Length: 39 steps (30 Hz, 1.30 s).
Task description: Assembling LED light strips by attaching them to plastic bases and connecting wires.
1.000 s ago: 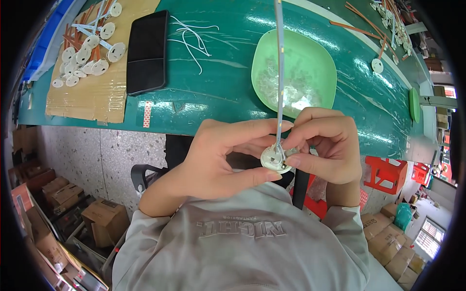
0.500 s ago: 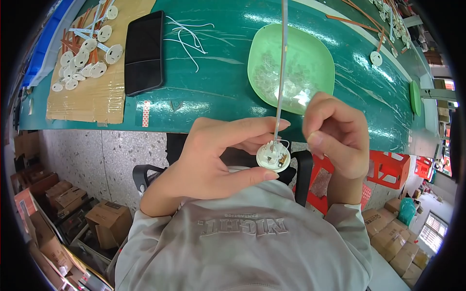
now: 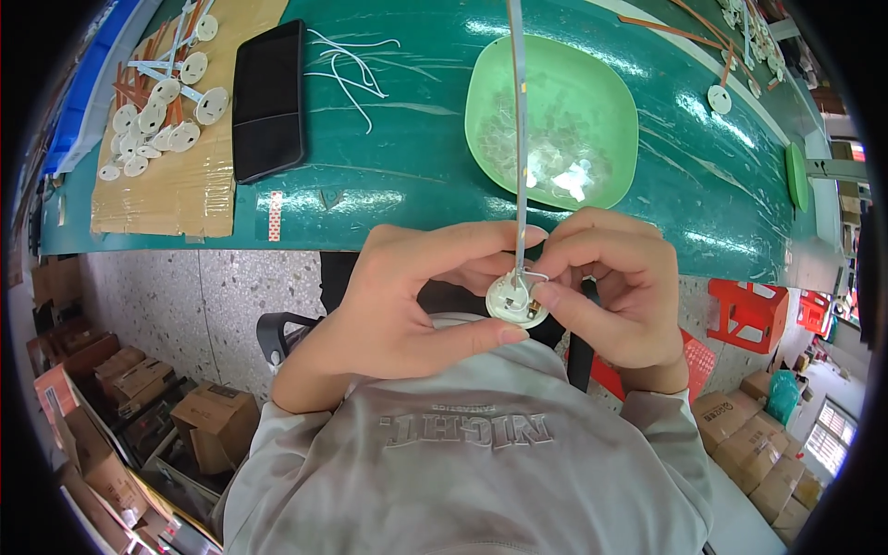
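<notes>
Between the thumb and fingers of my left hand (image 3: 393, 301) is a round white end cap (image 3: 505, 302), its open side facing up. Small metal contacts and a thin white wire (image 3: 535, 275) show inside it. A narrow LED strip (image 3: 520, 120) rises from the cap and runs away over the table. My right hand (image 3: 622, 291) is closed, with thumb and forefinger at the right rim of the cap, by the wire and a brass-coloured contact. The fingertips partly cover that contact, and exactly what they pinch is hidden.
A green bowl (image 3: 606, 79) with small clear pieces stands beyond my hands. To its left are loose white wires (image 3: 356, 79), a black tablet-like device (image 3: 268, 111) and cardboard (image 3: 157, 208) bearing several capped strips (image 3: 183, 137). A red stool (image 3: 747, 314) stands at the right.
My right hand has moved left and down from beside the strip to the rim of the cap. The strip's far end has swung slightly left. My left hand keeps its hold.
</notes>
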Motion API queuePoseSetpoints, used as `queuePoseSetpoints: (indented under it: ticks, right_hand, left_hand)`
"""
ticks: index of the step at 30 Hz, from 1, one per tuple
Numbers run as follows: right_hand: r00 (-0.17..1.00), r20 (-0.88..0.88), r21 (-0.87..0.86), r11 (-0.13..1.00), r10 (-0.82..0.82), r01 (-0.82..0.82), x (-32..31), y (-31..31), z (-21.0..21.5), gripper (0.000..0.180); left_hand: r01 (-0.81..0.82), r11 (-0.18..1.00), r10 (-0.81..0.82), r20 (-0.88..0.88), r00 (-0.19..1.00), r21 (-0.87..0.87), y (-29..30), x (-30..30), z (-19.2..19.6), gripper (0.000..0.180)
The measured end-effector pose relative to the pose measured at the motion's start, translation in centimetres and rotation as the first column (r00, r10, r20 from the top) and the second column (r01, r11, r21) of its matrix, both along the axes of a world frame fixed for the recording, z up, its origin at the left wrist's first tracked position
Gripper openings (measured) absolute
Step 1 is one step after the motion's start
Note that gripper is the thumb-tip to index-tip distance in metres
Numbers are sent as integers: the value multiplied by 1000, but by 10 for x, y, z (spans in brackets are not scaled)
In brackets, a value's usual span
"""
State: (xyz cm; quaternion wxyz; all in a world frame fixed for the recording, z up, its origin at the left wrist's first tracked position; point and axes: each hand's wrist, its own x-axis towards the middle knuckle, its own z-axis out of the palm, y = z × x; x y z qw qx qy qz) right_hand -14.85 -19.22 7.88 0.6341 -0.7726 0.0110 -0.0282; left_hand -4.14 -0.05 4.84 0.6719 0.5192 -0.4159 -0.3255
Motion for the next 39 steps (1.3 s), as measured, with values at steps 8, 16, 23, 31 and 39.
queuePoseSetpoints:
  ticks: [8, 16, 23, 31, 39]
  right_hand:
    - [968, 160, 548, 833, -192, 74, 8, -23, -4, 4]
    - [773, 490, 61, 900, -404, 431, 11, -34, -4, 9]
    - [855, 516, -267, 959, 56, 98, 35, -2, -13, 22]
    - [887, 461, -334, 930, 22, 151, 36, 6, -9, 16]
    - [205, 568, 498, 531, -797, 686, -15, -150, 19, 17]
  left_hand:
    - [54, 990, -75, -160, 984, -129, 3, 8, -7, 59]
    - [109, 992, -125, -328, 936, -68, 5, 20, -11, 69]
    - [133, 983, -178, -461, 869, -127, 1, 22, -12, 70]
    - [88, 995, -101, -332, 938, -53, 3, 23, -6, 67]
    - [-23, 922, -105, -307, 946, -387, 11, 37, -27, 68]
